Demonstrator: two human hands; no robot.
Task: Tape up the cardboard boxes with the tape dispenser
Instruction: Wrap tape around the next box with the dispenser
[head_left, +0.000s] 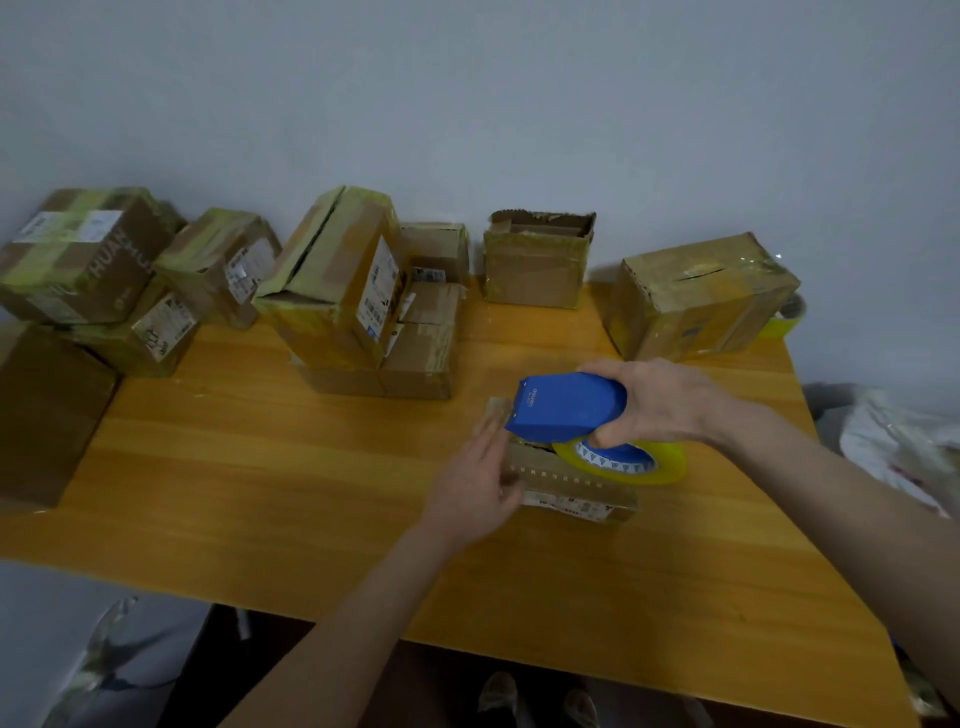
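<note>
Our right grip (654, 405) curls round the blue plastic tape dispenser (566, 408), whose yellowish tape roll (623, 462) sits on top of the small flat cardboard box (566, 488) near the middle of the orange wooden table (260, 467). Our left grip (475, 488), fingers straight, presses the box's nine-o'clock end. From ten to one o'clock, taped brown cardboard boxes (332, 291) line the far edge.
</note>
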